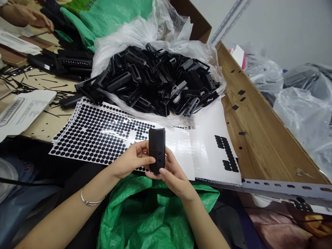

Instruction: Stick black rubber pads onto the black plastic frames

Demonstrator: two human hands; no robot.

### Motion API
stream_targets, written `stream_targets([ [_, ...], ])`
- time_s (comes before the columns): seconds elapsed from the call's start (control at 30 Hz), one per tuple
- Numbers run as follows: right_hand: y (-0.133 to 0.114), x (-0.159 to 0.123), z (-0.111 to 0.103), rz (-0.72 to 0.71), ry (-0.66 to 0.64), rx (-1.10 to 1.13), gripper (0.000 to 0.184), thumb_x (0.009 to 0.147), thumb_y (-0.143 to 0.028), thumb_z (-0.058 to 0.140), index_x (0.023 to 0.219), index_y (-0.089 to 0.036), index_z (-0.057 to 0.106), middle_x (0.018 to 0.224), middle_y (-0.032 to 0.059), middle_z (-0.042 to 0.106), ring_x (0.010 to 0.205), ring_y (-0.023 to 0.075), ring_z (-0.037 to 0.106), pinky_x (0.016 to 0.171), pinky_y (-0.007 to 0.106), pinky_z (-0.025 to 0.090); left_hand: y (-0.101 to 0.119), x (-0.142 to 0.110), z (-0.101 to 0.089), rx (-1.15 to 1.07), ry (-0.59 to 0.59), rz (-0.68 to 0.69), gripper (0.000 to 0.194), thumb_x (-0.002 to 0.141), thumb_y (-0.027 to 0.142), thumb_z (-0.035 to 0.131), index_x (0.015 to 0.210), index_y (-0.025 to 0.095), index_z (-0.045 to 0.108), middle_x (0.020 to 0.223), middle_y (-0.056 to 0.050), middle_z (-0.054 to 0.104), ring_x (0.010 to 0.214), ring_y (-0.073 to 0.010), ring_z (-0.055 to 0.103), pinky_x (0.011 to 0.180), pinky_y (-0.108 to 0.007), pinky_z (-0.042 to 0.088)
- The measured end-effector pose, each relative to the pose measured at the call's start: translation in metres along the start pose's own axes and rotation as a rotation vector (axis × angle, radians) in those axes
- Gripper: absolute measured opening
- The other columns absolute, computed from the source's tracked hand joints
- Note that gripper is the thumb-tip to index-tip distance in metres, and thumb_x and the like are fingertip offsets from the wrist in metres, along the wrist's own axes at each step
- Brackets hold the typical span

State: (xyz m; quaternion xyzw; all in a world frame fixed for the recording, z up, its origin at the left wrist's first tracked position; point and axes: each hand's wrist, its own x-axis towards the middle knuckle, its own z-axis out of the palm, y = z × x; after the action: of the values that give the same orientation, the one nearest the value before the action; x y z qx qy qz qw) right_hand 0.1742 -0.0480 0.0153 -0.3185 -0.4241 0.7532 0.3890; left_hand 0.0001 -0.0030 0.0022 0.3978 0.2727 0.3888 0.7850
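A black plastic casing with a textured face and a small round mark stands upright between my two hands. My left hand grips its left side, the thumb lying on the front face. On the lower right edge, my right hand closes round it, thumb near the bottom corner. Behind the casing lie sheets of round black stickers, some spots on them bare. Another white sheet to the right carries a few black sticker shapes. Below my hands hangs an open green woven bag.
A clear plastic bag heaped with black plastic parts fills the table's middle. Another person's hand is at the upper left, near more black parts. A metal rail edges the wooden table at right.
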Motion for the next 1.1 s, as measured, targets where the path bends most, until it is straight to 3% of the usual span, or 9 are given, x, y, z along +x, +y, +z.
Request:
stream_targets([
  [0.23, 0.009, 0.004, 0.01, -0.123, 0.123, -0.057, 0.049, 0.091, -0.03, 0.058, 0.135, -0.041, 0.04, 0.144, 0.0019, 0.043, 0.131, 0.0225, 0.047, 0.103, 0.049, 0.05, 0.001, 0.002, 0.001, 0.059, 0.051, 0.074, 0.028, 0.069, 0.033, 0.081, 0.081, 0.015, 0.062, 0.078, -0.001, 0.064, 0.074, -0.0143, 0.062, 0.07, -0.026, 0.052],
  [0.53, 0.014, 0.004, 0.012, -0.139, 0.194, -0.065, 0.043, 0.087, -0.032, 0.063, 0.127, -0.037, 0.047, 0.132, 0.0042, 0.052, 0.125, 0.0245, 0.052, 0.099, 0.052, 0.052, 0.001, 0.003, -0.001, 0.099, 0.017, 0.017, 0.025, 0.07, 0.029, 0.079, 0.076, 0.015, 0.06, 0.079, -0.002, 0.065, 0.073, -0.0142, 0.063, 0.065, -0.024, 0.051],
  [0.7, 0.016, 0.007, 0.013, -0.133, 0.23, -0.078, 0.044, 0.085, -0.034, 0.066, 0.124, -0.033, 0.046, 0.129, 0.0051, 0.054, 0.12, 0.023, 0.055, 0.096, 0.047, 0.055, 0.0, 0.004, -0.001, 0.131, 0.035, 0.006, 0.023, 0.072, 0.028, 0.077, 0.082, 0.015, 0.062, 0.079, -0.002, 0.065, 0.073, -0.0148, 0.062, 0.064, -0.025, 0.051],
  [0.8, 0.016, 0.013, 0.009, -0.137, 0.229, -0.135, 0.046, 0.08, -0.033, 0.072, 0.119, -0.031, 0.047, 0.119, 0.0046, 0.059, 0.112, 0.021, 0.06, 0.098, 0.045, 0.053, -0.003, 0.003, 0.004, 0.205, 0.049, 0.005, 0.033, 0.071, 0.027, 0.077, 0.1, 0.018, 0.063, 0.094, -0.005, 0.067, 0.086, -0.0198, 0.064, 0.076, -0.032, 0.053],
  [0.9, 0.005, 0.016, -0.005, -0.15, 0.165, -0.222, 0.058, 0.073, -0.033, 0.079, 0.121, -0.031, 0.045, 0.124, 0.0062, 0.058, 0.113, 0.0215, 0.06, 0.101, 0.042, 0.049, -0.006, 0.0, 0.011, 0.313, 0.068, 0.003, 0.058, 0.069, 0.023, 0.077, 0.122, 0.024, 0.055, 0.114, -0.008, 0.064, 0.1, -0.0243, 0.063, 0.087, -0.039, 0.051],
  [1.0, -0.017, 0.018, -0.031, -0.074, -0.063, -0.387, 0.076, 0.063, -0.034, 0.086, 0.127, -0.029, 0.046, 0.128, 0.0083, 0.058, 0.114, 0.0236, 0.06, 0.098, 0.041, 0.05, -0.006, -0.006, 0.012, 0.362, 0.027, 0.015, 0.061, 0.077, 0.025, 0.069, 0.133, 0.024, 0.046, 0.122, -0.01, 0.06, 0.107, -0.0253, 0.061, 0.09, -0.039, 0.05],
  [1.07, -0.032, 0.021, -0.05, -0.009, -0.256, -0.483, 0.078, 0.056, -0.036, 0.089, 0.125, -0.027, 0.052, 0.121, 0.0078, 0.064, 0.109, 0.0249, 0.064, 0.097, 0.043, 0.05, -0.001, -0.012, 0.009, 0.453, -0.098, 0.023, 0.058, 0.08, 0.026, 0.064, 0.134, 0.024, 0.044, 0.122, -0.01, 0.06, 0.104, -0.024, 0.061, 0.086, -0.036, 0.051],
  [1.1, -0.038, 0.025, -0.059, -0.018, -0.26, -0.517, 0.069, 0.06, -0.039, 0.086, 0.121, -0.026, 0.056, 0.117, 0.0077, 0.066, 0.107, 0.0249, 0.065, 0.096, 0.044, 0.05, 0.002, -0.016, 0.007, 0.545, -0.211, 0.026, 0.055, 0.079, 0.025, 0.064, 0.132, 0.024, 0.047, 0.118, -0.009, 0.061, 0.1, -0.0235, 0.062, 0.083, -0.035, 0.051],
])
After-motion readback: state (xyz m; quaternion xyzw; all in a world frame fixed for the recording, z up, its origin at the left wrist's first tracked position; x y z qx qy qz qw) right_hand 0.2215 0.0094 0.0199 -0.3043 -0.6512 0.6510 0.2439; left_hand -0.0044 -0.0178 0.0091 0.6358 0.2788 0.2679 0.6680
